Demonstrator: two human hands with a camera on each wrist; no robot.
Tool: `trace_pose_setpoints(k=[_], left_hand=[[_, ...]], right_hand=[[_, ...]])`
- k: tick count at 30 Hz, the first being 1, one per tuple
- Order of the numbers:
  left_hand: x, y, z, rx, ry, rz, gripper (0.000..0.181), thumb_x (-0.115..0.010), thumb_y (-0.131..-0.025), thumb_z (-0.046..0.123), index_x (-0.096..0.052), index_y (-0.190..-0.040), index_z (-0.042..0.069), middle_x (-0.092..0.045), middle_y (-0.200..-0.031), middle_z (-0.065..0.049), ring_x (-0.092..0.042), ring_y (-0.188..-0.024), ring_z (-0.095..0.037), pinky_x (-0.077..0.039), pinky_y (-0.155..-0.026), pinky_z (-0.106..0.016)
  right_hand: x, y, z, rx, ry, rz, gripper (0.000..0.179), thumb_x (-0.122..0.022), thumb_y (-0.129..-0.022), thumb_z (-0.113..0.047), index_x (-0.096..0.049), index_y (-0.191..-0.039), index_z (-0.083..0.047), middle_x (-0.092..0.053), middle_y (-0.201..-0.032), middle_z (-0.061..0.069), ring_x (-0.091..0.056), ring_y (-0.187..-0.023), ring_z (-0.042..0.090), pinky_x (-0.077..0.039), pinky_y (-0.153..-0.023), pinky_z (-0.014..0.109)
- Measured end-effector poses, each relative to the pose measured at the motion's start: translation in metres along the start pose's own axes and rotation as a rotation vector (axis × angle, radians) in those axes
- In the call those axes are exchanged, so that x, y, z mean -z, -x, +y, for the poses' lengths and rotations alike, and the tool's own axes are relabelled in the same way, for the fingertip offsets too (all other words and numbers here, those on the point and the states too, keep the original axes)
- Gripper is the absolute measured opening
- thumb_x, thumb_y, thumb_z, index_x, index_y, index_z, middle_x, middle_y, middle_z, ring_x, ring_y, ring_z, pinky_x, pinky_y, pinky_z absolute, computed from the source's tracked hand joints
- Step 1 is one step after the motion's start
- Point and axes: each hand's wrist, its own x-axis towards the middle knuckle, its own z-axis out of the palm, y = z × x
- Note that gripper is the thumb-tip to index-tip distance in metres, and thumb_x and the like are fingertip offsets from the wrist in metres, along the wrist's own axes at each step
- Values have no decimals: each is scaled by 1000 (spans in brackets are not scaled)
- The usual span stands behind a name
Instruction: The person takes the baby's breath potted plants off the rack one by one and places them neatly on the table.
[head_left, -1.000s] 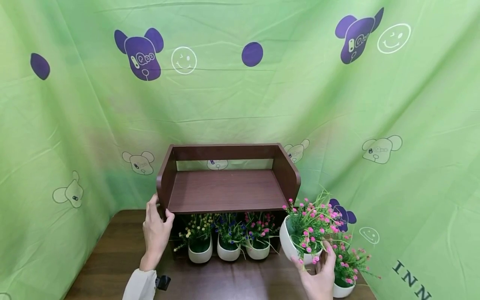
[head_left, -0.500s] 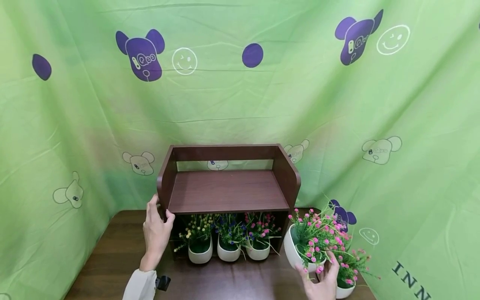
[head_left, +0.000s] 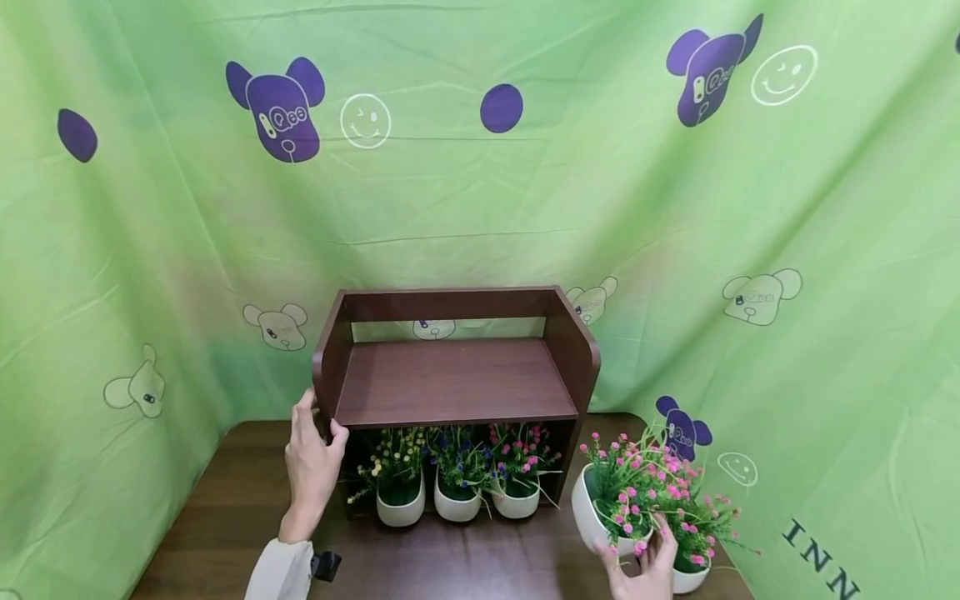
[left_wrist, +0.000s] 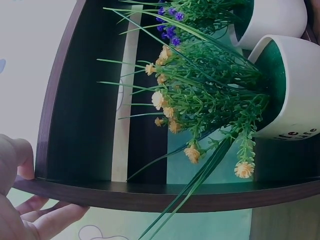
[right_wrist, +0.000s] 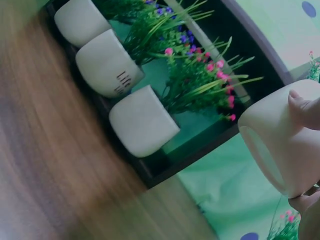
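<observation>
L hand (head_left: 311,467) gripped the left side panel of the dark wood shelf (head_left: 453,379), thumb on the front edge, fingers wrapped round the outside; the wrist view showed thumb (left_wrist: 15,157) and fingers either side of the panel edge. R hand (head_left: 645,567) held a white pot w/ pink flowers (head_left: 603,517), fingers curled round its lower side, thumb (right_wrist: 302,107) pressed on the pot wall in the wrist view. That pot sat tilted, just right of the shelf's lower opening, low over the brown table (head_left: 217,508); couldn't tell if it touched the top. A 2nd pink-flower pot (head_left: 693,567) stood just beside it on the right, partly behind the hand. Under the shelf's top board, 3 white pots in a row: yellow-flower pot (head_left: 400,504) on the left, blue-flower pot (head_left: 457,504) in the middle, small pink-flower pot (head_left: 516,500) on the right, close together. Top board of the shelf was bare wood. Green cloth backdrop (head_left: 480,192) w/ purple dog prints hung behind & at both sides.
</observation>
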Motion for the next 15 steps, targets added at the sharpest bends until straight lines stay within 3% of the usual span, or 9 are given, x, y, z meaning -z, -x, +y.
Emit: trace_pose_setpoints(k=[10,15], left_hand=[[1,1,0,-6,-3,3,61,-60,-79,-4,-44,-137,7,-56,-117,-22,-42,-49,-25,-37,-47,-42],[0,0,0,-17,-5,7,62,-61,-78,-5,-44,-136,7,-56,-114,-20,-43,-50,-27,-37,-47,-42]], right_hand=[[-1,6,21,-47,21,61,89,-76,-67,14,-29,-142,2,-35,-135,33,-33,-128,5,-22,-98,6],[-3,7,36,-32,-20,94,91,-75,-64,19,-31,-141,1,-37,-134,27,-36,-126,4,-25,-101,10]])
